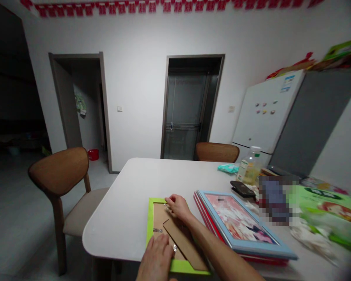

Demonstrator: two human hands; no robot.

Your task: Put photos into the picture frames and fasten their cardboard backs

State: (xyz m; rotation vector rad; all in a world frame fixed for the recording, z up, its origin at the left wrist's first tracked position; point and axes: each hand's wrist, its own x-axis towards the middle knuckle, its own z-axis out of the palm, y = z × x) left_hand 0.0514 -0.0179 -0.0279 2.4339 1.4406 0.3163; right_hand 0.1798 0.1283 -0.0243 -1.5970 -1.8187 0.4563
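A lime-green picture frame (pixel 151 212) lies face down at the near edge of the white table, its brown backing board (pixel 159 214) showing, with a brown stand flap (pixel 184 244) set at a slant. My left hand (pixel 158 255) rests on the lower left of the frame, fingers fairly flat, beside a small metal clip (pixel 157 230). At the top of the backing, my right hand (pixel 178 207) has its thumb and fingertips pinched together by a small metal piece; what they grip is too small to make out.
Right of the green frame lies a stack of frames, a light blue one (pixel 240 248) on top. Beyond are a black object (pixel 242 189), a bottle (pixel 250 168), a teal packet (pixel 228 168) and green packaging (pixel 330 210). Wooden chairs (pixel 61 171) stand left and behind the white table (pixel 119 218).
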